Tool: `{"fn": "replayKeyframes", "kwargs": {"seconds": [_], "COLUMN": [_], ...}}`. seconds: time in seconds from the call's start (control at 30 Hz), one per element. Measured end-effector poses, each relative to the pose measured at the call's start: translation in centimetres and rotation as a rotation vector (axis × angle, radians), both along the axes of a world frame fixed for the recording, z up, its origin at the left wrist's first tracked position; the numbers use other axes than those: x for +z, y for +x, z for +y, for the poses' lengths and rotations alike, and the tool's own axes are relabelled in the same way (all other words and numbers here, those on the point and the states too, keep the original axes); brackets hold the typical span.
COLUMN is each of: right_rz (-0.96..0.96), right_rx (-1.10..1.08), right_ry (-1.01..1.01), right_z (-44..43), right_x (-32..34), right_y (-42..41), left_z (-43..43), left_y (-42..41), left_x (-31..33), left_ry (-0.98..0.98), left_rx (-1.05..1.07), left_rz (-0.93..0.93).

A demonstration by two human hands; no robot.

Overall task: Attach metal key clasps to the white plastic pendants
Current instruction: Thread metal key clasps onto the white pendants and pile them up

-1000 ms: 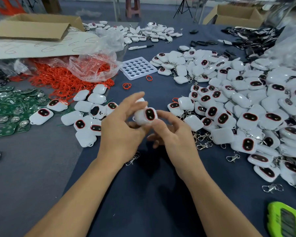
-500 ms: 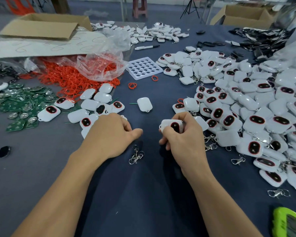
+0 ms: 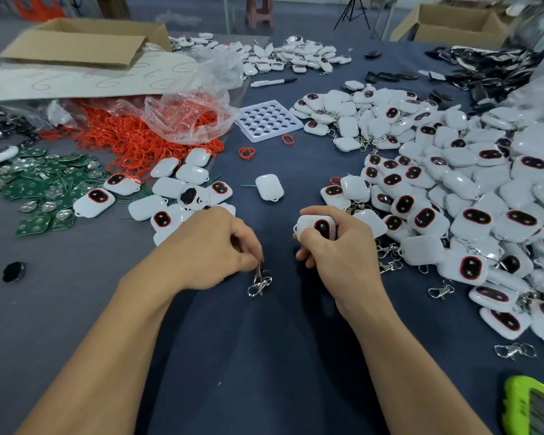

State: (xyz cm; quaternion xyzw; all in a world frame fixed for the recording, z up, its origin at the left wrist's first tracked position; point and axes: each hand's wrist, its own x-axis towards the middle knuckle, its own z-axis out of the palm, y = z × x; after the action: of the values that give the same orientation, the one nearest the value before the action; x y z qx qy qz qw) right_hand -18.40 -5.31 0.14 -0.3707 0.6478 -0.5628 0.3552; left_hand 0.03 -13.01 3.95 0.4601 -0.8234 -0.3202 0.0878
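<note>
My right hand [image 3: 339, 255] grips a white plastic pendant [image 3: 316, 227] with a dark red-rimmed oval window facing up. My left hand [image 3: 214, 246] pinches the top of a metal key clasp [image 3: 259, 282] that rests on the dark blue cloth between my hands. One plain white pendant [image 3: 269, 187] lies alone just beyond my hands. A large heap of pendants [image 3: 453, 189] covers the right side, with loose clasps [image 3: 388, 259] at its near edge. A smaller group of pendants [image 3: 170, 196] lies to the left.
Red rubber rings [image 3: 132, 139] spill from a clear bag at the left, beside green circuit boards [image 3: 41, 189]. A white holed tray [image 3: 269, 120] and a marker pen [image 3: 274, 82] lie further back. Cardboard boxes [image 3: 85, 42] stand behind. A green device [image 3: 534, 406] sits at the lower right.
A second ago both hands held a pendant together. My right hand now holds a pendant alone, lower, and my left hand has dropped to the cloth and pinched a clasp.
</note>
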Motion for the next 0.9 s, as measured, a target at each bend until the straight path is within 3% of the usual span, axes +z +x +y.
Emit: {"fn": "replayKeyframes", "kwargs": {"seconds": [0.13,0.23,0.37,0.53,0.9], "right_rz": [-0.013,-0.076,-0.08,-0.051,-0.26], "right_rx": [0.037,0.075,0.133,0.181,0.168], "right_ry": [-0.036,-0.049,-0.045,-0.035,-0.071], "right_z": [0.1,0.2,0.3,0.5,0.9], "right_x": [0.1,0.2,0.5,0.7,1.7], "right_y": [-0.1,-0.1,-0.5,-0.5,-1.5], "left_z": [1.0,1.8,2.4,2.6,2.7], "left_y": [-1.8,-3.2,-4.2,-4.8,-5.1], "left_x": [-0.2,-0.9,-1.5,-1.6,-2.6], "left_ry": [-0.014,-0.053,-0.048,0.09,-0.044], "left_rx": [0.208,0.301,0.332,0.293,0.41], "left_rz": [0.315,0.413,0.529,0.73,0.734]}}
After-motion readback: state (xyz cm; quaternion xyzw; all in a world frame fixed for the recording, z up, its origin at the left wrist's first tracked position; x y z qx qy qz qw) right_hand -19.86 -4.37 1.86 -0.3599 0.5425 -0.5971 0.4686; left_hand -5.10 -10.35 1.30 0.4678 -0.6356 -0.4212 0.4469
